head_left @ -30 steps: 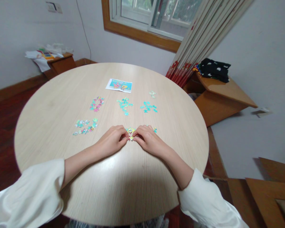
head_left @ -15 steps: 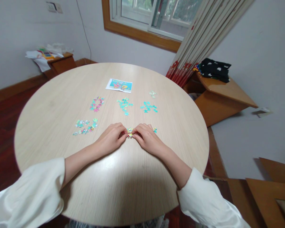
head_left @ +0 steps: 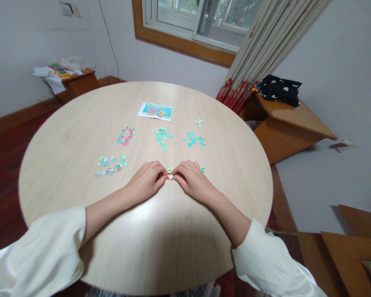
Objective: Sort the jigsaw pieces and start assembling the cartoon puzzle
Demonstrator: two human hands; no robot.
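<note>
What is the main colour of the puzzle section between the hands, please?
The puzzle section is mainly yellow, in the head view.

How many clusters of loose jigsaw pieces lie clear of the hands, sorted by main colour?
Pink-and-turquoise cluster: 1
Mostly turquoise clusters: 2
Pale green cluster: 1
Mixed-colour cluster: 1
Total: 5

The loose bit by the right hand is partly hidden, so I left it out.

Loads of room to slide around the near side of the round table [head_left: 160,247], but farther out the teal jigsaw pieces [head_left: 162,135] and printed picture [head_left: 156,111] kinda block you.
</note>
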